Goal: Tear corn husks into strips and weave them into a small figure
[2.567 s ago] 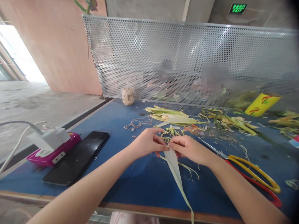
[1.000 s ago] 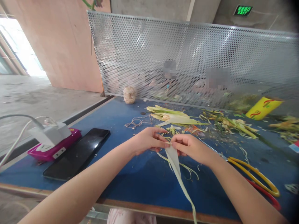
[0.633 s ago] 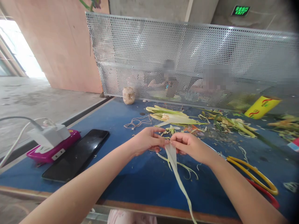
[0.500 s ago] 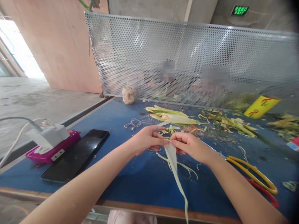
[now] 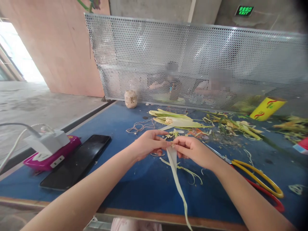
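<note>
My left hand [image 5: 148, 146] and my right hand [image 5: 191, 150] meet over the blue table [image 5: 134, 189], both pinching the top end of a pale leaf strip [image 5: 176, 179]. The strip hangs from my fingertips and trails down toward the table's near edge. Its top part looks folded narrow between my fingers. Loose green fibres [image 5: 190, 171] lie on the table just under my hands.
Scissors with yellow and red handles [image 5: 261, 183] lie right of my right arm. A black phone [image 5: 77, 160] and a pink power strip with a white charger [image 5: 48, 149] sit at left. Leaves [image 5: 178, 121], twine [image 5: 138, 127], a yellow tube [image 5: 267, 108] and a perforated metal screen [image 5: 192, 61] stand behind.
The strip's top has narrowed between my fingers and its hanging tail has swung slightly left. My hands stayed together in the same spot.
</note>
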A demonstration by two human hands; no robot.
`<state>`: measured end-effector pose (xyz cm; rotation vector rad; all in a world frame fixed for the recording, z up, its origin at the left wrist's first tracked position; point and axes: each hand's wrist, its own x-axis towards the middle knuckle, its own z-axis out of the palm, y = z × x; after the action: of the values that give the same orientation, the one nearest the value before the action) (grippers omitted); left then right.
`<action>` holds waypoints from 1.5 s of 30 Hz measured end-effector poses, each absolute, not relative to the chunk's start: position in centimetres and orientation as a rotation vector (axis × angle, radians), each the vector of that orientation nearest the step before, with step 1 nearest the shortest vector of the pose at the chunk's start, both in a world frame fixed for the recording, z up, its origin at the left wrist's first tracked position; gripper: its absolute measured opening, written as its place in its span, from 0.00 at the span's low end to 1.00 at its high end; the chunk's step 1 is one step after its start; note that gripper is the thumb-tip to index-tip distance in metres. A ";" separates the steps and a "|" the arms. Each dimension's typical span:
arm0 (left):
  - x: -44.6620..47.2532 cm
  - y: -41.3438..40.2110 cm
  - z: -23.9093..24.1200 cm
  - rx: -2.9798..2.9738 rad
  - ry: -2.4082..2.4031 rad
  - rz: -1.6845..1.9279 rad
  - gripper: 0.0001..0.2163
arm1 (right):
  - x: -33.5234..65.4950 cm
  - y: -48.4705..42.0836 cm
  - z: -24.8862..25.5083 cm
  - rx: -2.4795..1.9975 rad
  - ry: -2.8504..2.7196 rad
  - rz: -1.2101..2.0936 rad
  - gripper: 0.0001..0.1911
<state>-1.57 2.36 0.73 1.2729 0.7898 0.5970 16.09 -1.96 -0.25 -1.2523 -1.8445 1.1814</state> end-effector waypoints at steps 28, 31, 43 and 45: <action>-1.4 2.2 0.8 1.401 0.705 0.751 0.25 | 15.9 -1.7 -0.6 -1.260 -1.762 1.127 0.15; -1.4 2.0 1.0 1.308 0.706 0.750 0.27 | 16.0 -1.7 -0.6 -1.218 -1.742 1.128 0.12; -1.5 2.2 0.8 1.137 0.782 0.674 0.30 | 15.9 -1.8 -0.5 -1.189 -1.706 1.056 0.10; -1.5 2.2 0.9 1.150 0.776 0.682 0.29 | 15.9 -1.8 -0.5 -1.189 -1.688 1.096 0.11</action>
<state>-1.50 2.20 0.93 1.1500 0.7761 0.6815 15.86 -1.83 -0.46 -1.1889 -1.6879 1.0962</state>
